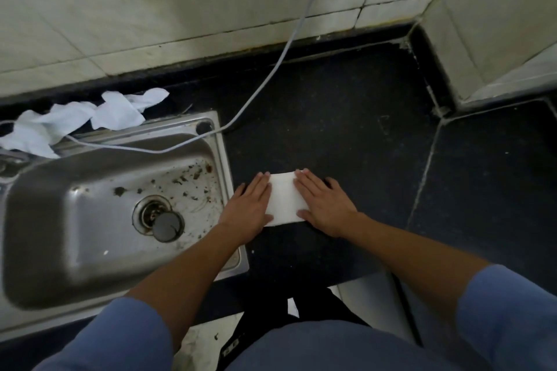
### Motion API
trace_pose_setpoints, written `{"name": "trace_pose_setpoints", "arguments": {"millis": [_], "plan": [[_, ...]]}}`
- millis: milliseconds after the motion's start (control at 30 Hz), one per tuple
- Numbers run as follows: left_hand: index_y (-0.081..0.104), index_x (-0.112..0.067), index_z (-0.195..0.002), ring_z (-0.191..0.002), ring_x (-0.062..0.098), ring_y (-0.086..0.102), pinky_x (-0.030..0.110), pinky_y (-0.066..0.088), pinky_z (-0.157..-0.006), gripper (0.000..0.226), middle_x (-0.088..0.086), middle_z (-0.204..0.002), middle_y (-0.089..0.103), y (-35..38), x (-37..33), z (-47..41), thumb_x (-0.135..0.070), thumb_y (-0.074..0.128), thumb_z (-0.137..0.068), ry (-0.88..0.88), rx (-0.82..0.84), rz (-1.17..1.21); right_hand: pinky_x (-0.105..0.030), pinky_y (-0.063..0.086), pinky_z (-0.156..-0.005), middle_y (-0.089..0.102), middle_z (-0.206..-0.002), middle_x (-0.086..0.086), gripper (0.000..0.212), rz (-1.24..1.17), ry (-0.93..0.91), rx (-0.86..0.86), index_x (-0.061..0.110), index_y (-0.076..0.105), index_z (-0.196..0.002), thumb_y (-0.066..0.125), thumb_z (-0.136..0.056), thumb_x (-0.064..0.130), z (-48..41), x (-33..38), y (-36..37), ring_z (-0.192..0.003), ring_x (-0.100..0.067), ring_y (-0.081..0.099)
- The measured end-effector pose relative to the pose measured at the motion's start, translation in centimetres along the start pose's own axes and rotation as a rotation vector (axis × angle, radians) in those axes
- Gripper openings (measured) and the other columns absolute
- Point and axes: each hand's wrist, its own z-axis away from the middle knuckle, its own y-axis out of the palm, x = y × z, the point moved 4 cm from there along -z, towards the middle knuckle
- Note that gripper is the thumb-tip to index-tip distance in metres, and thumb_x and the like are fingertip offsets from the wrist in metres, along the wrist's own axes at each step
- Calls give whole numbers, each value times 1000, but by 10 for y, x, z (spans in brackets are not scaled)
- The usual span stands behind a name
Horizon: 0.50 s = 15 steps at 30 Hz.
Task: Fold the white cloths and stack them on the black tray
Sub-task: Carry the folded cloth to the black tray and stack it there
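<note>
Folded cloth (284, 199): lying as a small white rectangle on the dark counter (346, 117), just at the three o'clock side of the steel sink (60, 235).
Left hand (250, 208): lying flat, fingers straight and together, pressing down on the cloth's nine o'clock edge.
Right hand (324, 205): doing the same on the three o'clock edge, palm down and gripping nothing; the two hands are sitting apart with a strip of white showing between them.
Step in hand: looking like a crease being flattened.
Handling: judging it light, soft and floppy, so the layers are likely wanting to spring open or slide on the smooth counter once the pressure is coming off.
Where to take hold: probably pinching all layers at the two short edges, or sliding flat fingers under the six o'clock side and carrying it level.
Loose cloths (75, 120): lying crumpled in a heap at about ten o'clock, behind the sink's rim, waiting to be folded.
Cable (271, 69): trailing from twelve o'clock down across the sink rim, well clear of the hands.
Black tray: not showing anywhere in view.
</note>
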Motion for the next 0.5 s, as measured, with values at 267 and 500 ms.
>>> {"name": "trace_pose_setpoints", "arguments": {"millis": [267,500], "plan": [[19,-11,-150,-148,20,2,36,12,-118,70,7,-160,2,-8,7,38,-41,49,-94,-141,-99,121,-40,28,-108,29,-152,-6,61,-101,12,-118,19,30,-147,48,-94,44,-23,-2,-45,-138,-24,26],[36,-13,-143,-145,23,17,37,21,-115,56,8,-157,20,-3,12,91,-35,51,-94,-326,-148,232,-34,42,-77,60,-114,-6,47,-98,28,134,17,47,-124,65,-83,33,-66,15,-54,-100,-24,58]]}}
